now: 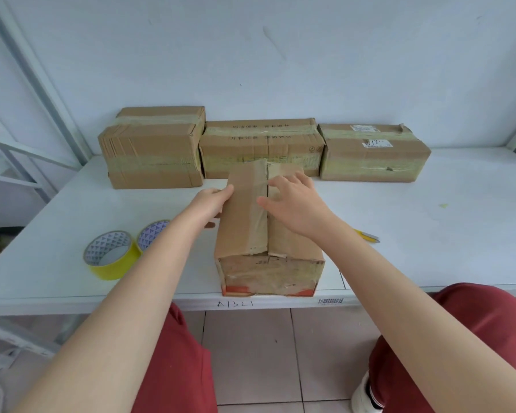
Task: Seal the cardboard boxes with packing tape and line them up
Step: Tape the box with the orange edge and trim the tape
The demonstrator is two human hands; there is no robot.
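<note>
Done: 3 taped boxes (pixel 262 147) in line at far edge of table (pixel 429 219) | Pending: 4th box (pixel 245 231), near edge; seam seemingly untaped | left hand (pixel 209 204) flat against its side; right hand (pixel 295 204) spread on its top

This looks like a packing or stock room. Beyond the left hand (pixel 210 204) and right hand (pixel 295 204), three taped boxes (pixel 262 144) stand in a row against a bare wall (pixel 280 55). The white desk (pixel 429 219) bears a barcode label (pixel 330 301) and a handwritten code (pixel 235 304) on its front edge, nearer than the hands. Left of the left hand lie two tape rolls (pixel 111 254), with a metal frame (pixel 27 70) further left. The floor (pixel 265 353) is tiled.
</note>
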